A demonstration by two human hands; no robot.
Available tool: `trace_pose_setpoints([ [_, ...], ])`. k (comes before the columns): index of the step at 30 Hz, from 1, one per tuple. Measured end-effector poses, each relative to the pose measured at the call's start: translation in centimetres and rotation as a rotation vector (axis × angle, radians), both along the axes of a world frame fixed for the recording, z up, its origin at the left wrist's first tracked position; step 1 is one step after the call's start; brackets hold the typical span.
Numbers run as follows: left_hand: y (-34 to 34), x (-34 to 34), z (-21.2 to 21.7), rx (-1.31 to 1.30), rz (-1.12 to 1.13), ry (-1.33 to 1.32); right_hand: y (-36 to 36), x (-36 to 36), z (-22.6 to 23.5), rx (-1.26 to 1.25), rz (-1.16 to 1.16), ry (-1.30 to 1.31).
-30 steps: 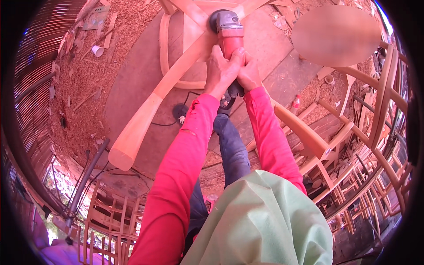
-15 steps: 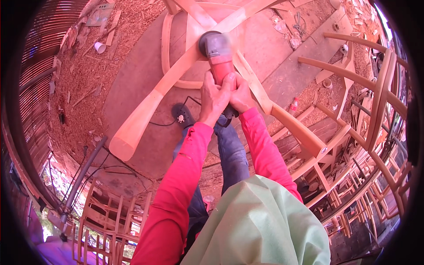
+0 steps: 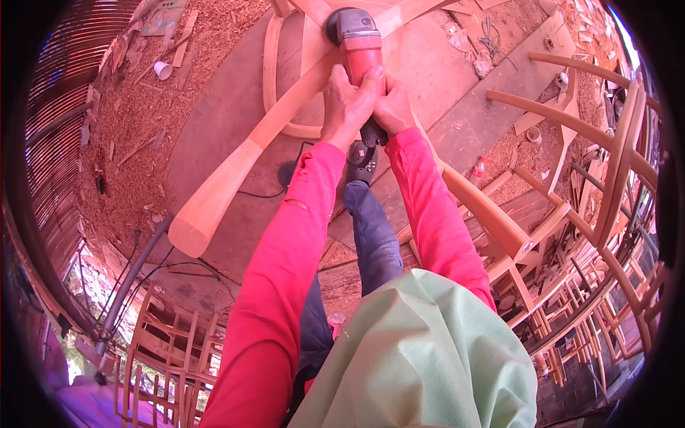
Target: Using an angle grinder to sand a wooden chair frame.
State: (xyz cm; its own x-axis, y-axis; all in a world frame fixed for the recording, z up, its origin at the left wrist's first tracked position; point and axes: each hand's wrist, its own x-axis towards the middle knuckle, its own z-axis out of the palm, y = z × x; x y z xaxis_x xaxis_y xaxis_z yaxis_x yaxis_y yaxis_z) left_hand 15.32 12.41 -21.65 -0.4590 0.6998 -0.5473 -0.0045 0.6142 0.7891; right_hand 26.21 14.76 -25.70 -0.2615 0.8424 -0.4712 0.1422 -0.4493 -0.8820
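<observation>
Red grinder (image 3: 362, 53) is in left hand (image 3: 348, 103) & right hand (image 3: 392, 107), both wrapped snug round its body, side by side. Dark disc (image 3: 334, 27) sits just ahead of the hands, over a wooden frame (image 3: 267, 128); can't tell from here if it's touching. White cup (image 3: 163, 70) lies well left of the hands, small bottle (image 3: 479, 168) & chair frame (image 3: 553, 114) off R.
</observation>
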Motion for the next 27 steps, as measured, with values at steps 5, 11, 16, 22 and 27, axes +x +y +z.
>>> trace_pose_setpoints([
  [5,-0.7,-0.5,0.0,-0.004,0.051,-0.034,-0.2,-0.7,0.0,0.041,0.051,-0.043],
  [11,-0.8,-1.5,0.3,0.039,0.090,-0.042,0.1,-1.9,0.3,0.054,0.088,-0.090],
  [16,-0.4,-2.3,0.5,0.005,0.061,0.005,0.8,-2.5,0.2,0.021,0.122,-0.081],
  [22,-1.2,-1.9,1.0,-0.070,0.069,-0.182,-0.3,-1.5,1.5,0.045,0.135,-0.086],
  [27,-2.2,-0.1,1.8,-0.087,0.059,-0.172,-1.2,0.2,0.6,0.044,0.149,-0.130],
])
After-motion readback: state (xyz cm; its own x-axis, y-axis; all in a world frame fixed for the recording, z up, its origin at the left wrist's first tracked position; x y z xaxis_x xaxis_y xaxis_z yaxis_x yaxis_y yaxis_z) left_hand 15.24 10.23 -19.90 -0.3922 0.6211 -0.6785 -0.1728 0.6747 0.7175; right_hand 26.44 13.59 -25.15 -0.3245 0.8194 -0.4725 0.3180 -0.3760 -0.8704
